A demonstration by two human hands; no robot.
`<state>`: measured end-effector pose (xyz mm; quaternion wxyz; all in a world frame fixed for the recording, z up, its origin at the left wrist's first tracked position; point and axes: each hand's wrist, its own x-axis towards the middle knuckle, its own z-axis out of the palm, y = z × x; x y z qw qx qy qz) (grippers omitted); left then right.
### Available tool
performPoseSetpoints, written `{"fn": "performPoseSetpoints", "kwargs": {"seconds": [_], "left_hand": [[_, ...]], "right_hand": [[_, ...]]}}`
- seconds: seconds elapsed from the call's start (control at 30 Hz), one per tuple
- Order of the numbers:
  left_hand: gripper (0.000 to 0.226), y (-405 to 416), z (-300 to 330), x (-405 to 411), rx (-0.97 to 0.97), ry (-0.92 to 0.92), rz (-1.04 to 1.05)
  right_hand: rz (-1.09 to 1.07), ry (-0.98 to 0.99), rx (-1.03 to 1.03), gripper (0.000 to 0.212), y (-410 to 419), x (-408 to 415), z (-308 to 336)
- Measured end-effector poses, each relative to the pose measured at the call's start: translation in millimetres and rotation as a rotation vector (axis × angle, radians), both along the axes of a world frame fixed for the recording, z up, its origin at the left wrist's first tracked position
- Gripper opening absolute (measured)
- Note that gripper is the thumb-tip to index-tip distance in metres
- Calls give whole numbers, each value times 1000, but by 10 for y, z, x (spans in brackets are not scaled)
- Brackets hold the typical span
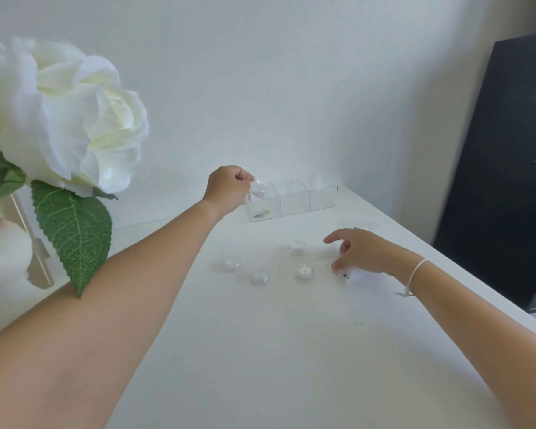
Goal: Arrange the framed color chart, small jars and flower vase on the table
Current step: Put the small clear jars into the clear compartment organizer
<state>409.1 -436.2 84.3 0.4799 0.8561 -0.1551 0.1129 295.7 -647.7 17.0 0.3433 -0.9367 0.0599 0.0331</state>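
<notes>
Several small clear jars stand on the white table [260, 351]: one at the left [232, 263], one in front [260, 276], one at the back [298, 246] and one on the right [305, 271]. My left hand [228, 188] is reached far out and is closed on a small clear jar [258, 187] held over the left end of a clear compartment box [294, 198]. My right hand [361, 253] rests low on the table with its fingers around another small clear jar [348, 275]. White flowers [75, 119] with green leaves fill the left side, close to the camera.
A framed panel [33, 243] with a pale metal edge leans behind the flowers at the left. A black panel [502, 165] stands beyond the table's right edge. The white wall is right behind the compartment box.
</notes>
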Motion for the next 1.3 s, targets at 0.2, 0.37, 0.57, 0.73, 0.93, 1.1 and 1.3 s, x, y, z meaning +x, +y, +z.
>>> {"fn": "performPoseSetpoints", "kwargs": {"seconds": [0.2,0.37,0.57,0.73,0.93,1.1,1.3], "left_hand": [[38,-199,-92,505,10,-93,98],[39,-279,-246,816,111,-99,105],[40,-339,-395,1047,203,-76,112],[41,-341,-478,1121,470,35,156],[35,-564,-399,857,336,-374,178],[26,-983,-451,385,190,-442,-315],[27,-1356,-581,267,416,-143,-552]], "right_hand": [[-42,-154,239,22,-118,160,3],[-92,-282,401,19,-285,349,119],[-124,-383,497,23,-391,451,214],[-156,-450,532,26,-494,433,286],[-212,-500,560,23,-591,412,347],[-247,-524,575,25,-670,376,388],[-266,-516,559,23,-714,359,359]]}}
